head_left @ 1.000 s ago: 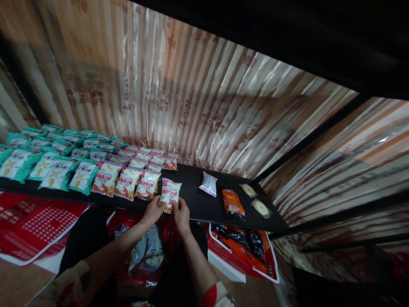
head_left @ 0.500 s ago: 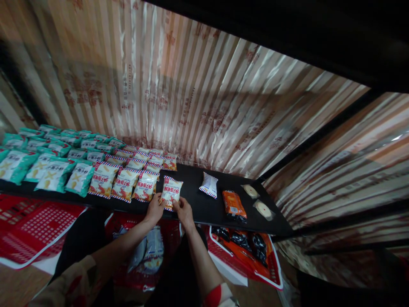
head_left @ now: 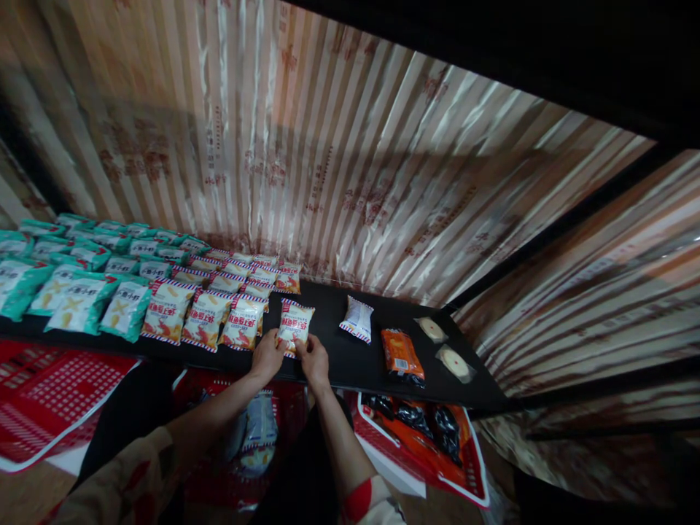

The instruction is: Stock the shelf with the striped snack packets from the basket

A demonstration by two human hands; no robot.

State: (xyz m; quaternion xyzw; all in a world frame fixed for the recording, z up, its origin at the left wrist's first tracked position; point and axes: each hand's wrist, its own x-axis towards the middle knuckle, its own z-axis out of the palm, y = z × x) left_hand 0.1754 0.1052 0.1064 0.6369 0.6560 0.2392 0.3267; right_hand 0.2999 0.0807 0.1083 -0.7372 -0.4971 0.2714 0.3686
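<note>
Both my hands grip one white, red and orange snack bag [head_left: 296, 319] over the front part of the black shelf [head_left: 328, 359]. My left hand [head_left: 267, 357] pinches its lower left corner, while my right hand [head_left: 313, 362] has its thumb on the lower right front. The bag stands tilted back with its printed front toward me. Left of it are rows of matching snack bags [head_left: 242, 321], and beyond those are several teal snack bags [head_left: 82, 302]. To the right lies a single snack bag [head_left: 357, 319] with its pale blue-grey side up.
Farther right on the shelf lie an orange packet [head_left: 402, 356] and two round pale items in clear wrap [head_left: 456, 363]. Below are red baskets [head_left: 60, 394], one with orange and black packets [head_left: 421, 423], another with bags [head_left: 259, 423]. Striped sheeting [head_left: 328, 168] hangs behind.
The view has shifted slightly. Both hands keep hold of the same snack bag at nearly the same spot, and the other bags lie as before.
</note>
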